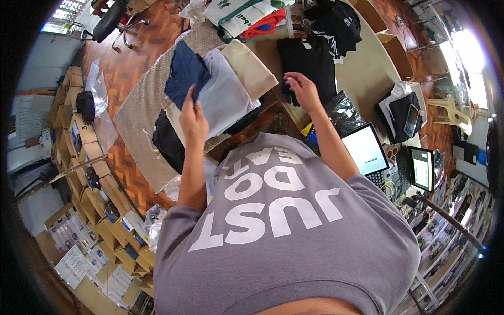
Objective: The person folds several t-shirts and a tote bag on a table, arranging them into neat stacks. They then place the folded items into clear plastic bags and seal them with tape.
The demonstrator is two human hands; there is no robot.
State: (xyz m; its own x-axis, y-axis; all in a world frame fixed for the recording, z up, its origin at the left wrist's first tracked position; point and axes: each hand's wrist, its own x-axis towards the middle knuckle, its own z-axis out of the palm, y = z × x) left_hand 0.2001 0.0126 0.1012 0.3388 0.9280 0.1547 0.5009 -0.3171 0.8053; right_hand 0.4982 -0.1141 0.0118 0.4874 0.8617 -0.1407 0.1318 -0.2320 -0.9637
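My left hand [195, 120] grips the lower edge of a navy blue folded cloth [185, 75], with the thumb on the near side. Beneath the cloth lies a pale grey-blue folded garment [224, 92], probably a T-shirt. A cream folded garment [250, 69] shows under its far right side, and black fabric [169, 138] sticks out at the near left of this pile. My right hand [303, 91] hovers at a folded black garment [311, 63] with a white neck label. Its fingers are loosely bent, and nothing shows in them; whether they touch the garment I cannot tell.
Bubble wrap [141, 106] spreads left of the pile. A white-and-green bag [244, 15] and black clothing [338, 27] lie at the far side. At right are a plastic-wrapped black package [344, 112], a laptop [366, 149] and a phone [411, 120] on folded clothes. Cardboard boxes [114, 193] line the left.
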